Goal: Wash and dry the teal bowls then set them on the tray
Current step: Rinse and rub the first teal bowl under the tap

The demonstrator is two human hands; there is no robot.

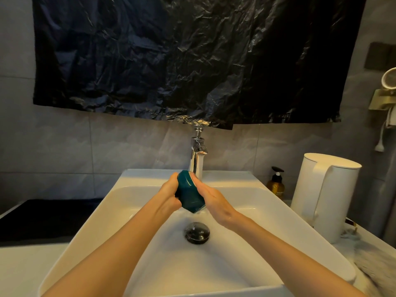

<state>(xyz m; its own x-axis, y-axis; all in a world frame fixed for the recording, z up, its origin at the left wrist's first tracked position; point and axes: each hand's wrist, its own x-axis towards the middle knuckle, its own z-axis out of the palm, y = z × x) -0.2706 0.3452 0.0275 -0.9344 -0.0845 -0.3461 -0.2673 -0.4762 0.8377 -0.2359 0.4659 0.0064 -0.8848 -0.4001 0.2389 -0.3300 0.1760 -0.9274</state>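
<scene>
Head view: the teal bowl [189, 192] is held tilted on edge over the sink [246, 243], just below the faucet [198, 155], at twelve o'clock from the drain [196, 232]. The left hand [170, 194], at the bowl's nine o'clock, grasps it with curled fingers. The right hand [214, 200], at three o'clock, lays fairly straight fingers against its side up to the rim. Water runs off the low edge. Rinsing well likely means turning the bowl so the stream reaches inside, keeping the wet grip firm.
</scene>
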